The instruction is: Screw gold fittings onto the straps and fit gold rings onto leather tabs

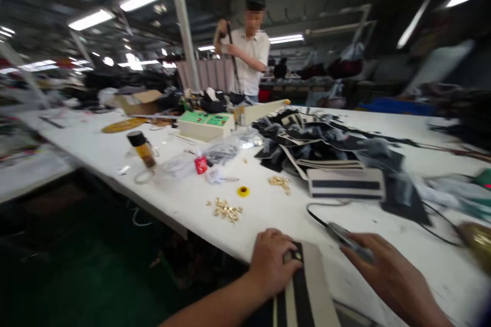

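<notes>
My left hand is closed on the upper end of a beige fabric panel with dark stripes. Its thumb and fingers pinch the panel's edge beside a small gold metal fitting on the black stripe. The panel's lower part runs out of the picture at the bottom. To the right, my right hand grips a grey hand tool with a black end, held low over the white table. The tool is blurred, and I cannot make out its kind. Loose gold metal fittings lie in a pile beyond my left hand.
More gold fittings and a yellow ring lie on the white table. A heap of dark and striped pieces spreads behind. Further off stand a green-topped machine, an amber bottle and a person.
</notes>
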Demonstrator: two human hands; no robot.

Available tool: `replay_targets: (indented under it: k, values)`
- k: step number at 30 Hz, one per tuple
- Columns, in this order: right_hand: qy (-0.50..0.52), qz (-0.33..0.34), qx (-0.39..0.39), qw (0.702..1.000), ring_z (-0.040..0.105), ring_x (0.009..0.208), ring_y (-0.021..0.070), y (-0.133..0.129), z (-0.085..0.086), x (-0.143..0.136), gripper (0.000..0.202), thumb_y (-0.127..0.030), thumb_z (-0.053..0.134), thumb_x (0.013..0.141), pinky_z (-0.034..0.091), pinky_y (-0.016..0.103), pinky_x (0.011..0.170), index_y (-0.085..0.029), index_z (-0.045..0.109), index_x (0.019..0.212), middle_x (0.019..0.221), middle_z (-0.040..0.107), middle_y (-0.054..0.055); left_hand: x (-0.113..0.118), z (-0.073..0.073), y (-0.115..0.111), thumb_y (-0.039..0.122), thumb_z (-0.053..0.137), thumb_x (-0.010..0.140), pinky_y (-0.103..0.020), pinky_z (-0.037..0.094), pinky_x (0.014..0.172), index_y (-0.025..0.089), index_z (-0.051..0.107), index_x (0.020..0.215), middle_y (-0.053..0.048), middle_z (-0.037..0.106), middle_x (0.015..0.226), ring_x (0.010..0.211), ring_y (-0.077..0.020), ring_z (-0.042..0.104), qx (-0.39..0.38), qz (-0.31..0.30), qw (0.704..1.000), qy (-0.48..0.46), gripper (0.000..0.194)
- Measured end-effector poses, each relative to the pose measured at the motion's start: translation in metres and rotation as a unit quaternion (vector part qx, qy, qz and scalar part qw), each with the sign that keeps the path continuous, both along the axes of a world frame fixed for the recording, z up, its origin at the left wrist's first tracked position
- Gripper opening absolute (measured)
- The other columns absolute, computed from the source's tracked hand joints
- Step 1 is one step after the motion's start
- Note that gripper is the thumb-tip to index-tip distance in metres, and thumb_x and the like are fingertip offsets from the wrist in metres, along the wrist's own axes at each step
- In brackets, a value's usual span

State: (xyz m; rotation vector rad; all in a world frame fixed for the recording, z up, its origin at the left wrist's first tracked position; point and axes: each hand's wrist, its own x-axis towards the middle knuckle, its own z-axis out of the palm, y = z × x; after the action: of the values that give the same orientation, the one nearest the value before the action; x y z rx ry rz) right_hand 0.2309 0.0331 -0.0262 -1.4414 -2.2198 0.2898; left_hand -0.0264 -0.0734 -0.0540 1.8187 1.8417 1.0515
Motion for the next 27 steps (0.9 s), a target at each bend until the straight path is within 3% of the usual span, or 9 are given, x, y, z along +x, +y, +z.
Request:
replay_targets:
  k: [4,8,12,14,16,18,21,24,27]
  values:
    - [-0.145,-0.045,-0.046,0.987,0.07,0.111,0.0385,-0.001,-0.003,0.029,0.051,-0.055,0.062,0.09,0.055,0.052,0.093,-0.025,0.068,0.13,0.126,0.071,0.014,-0.004,-0.005,0.001,0.021,0.086,0.079,-0.056,0.043,0.11,0.027,0.076,0.105,-0.002,0.077,0.125,0.126,-0.0311,0.057,-0.01,-0.034,0.999,-0.022,0.029]
    - [-0.141,-0.051,-0.073,0.986,0.067,0.113,0.0345,0.001,-0.012,0.033,0.047,-0.046,0.052,0.098,0.053,0.046,0.092,-0.024,0.064,0.138,0.126,0.069,0.013,-0.004,-0.008,-0.001,0.02,0.086,0.08,-0.054,0.043,0.109,0.027,0.075,0.105,-0.001,0.076,0.126,0.127,-0.0305,0.057,-0.01,-0.039,0.999,-0.008,0.027]
    - [0.057,-0.037,-0.186,0.98,0.069,0.102,0.0315,0.0,0.006,0.025,0.045,-0.051,0.056,0.095,0.055,0.044,0.09,-0.021,0.067,0.126,0.116,0.073,0.012,-0.005,-0.007,-0.002,0.022,0.087,0.08,-0.052,0.044,0.108,0.027,0.076,0.105,0.0,0.076,0.127,0.127,-0.0296,0.058,-0.006,-0.033,0.999,0.013,0.027]
    - [0.236,-0.026,-0.271,0.933,0.07,0.097,0.0307,-0.006,0.02,0.01,0.045,-0.054,0.054,0.094,0.058,0.044,0.085,-0.021,0.065,0.122,0.109,0.073,0.011,-0.006,-0.008,-0.001,0.024,0.087,0.081,-0.051,0.044,0.108,0.027,0.075,0.105,0.001,0.076,0.127,0.127,-0.0289,0.058,-0.006,-0.035,0.999,0.019,0.027]
    - [0.393,-0.001,-0.304,0.868,0.07,0.094,0.0297,-0.016,0.035,-0.013,0.042,-0.053,0.048,0.093,0.059,0.045,0.084,-0.022,0.063,0.116,0.107,0.071,0.011,-0.007,-0.01,0.0,0.025,0.086,0.082,-0.05,0.044,0.108,0.028,0.076,0.106,0.001,0.076,0.128,0.129,-0.0288,0.057,-0.01,-0.036,0.999,0.024,0.026]
    - [0.473,0.025,-0.285,0.834,0.068,0.086,0.0268,-0.027,0.045,-0.043,0.04,-0.055,0.047,0.091,0.059,0.043,0.08,-0.023,0.062,0.11,0.101,0.067,0.01,-0.008,-0.011,0.0,0.027,0.085,0.083,-0.05,0.043,0.109,0.028,0.076,0.107,0.001,0.076,0.128,0.13,-0.0288,0.056,-0.016,-0.038,0.999,0.026,0.025]
    - [0.545,0.048,-0.236,0.803,0.057,0.064,0.0178,-0.038,0.049,-0.088,0.031,-0.054,0.063,0.089,0.052,0.033,0.063,-0.025,0.06,0.102,0.078,0.056,0.0,-0.008,-0.012,0.0,0.029,0.085,0.084,-0.05,0.042,0.111,0.027,0.076,0.108,0.0,0.076,0.129,0.131,-0.0289,0.056,-0.022,-0.037,0.999,0.029,0.025]
    - [0.589,0.085,-0.189,0.781,0.048,0.054,0.0125,-0.041,0.04,-0.118,0.033,-0.047,0.08,0.085,0.043,0.027,0.051,-0.024,0.056,0.085,0.066,0.048,-0.005,-0.009,-0.013,0.0,0.03,0.084,0.085,-0.05,0.042,0.11,0.027,0.075,0.108,0.0,0.075,0.129,0.13,-0.0291,0.056,-0.014,-0.033,0.999,0.04,0.025]
    - [0.59,0.114,-0.159,0.783,0.05,0.053,0.0123,-0.038,0.026,-0.128,0.035,-0.044,0.084,0.084,0.043,0.027,0.049,-0.023,0.056,0.079,0.065,0.053,-0.005,-0.01,-0.013,0.0,0.031,0.084,0.085,-0.049,0.044,0.107,0.027,0.074,0.108,0.002,0.075,0.129,0.129,-0.0285,0.056,-0.004,-0.036,0.998,0.049,0.025]
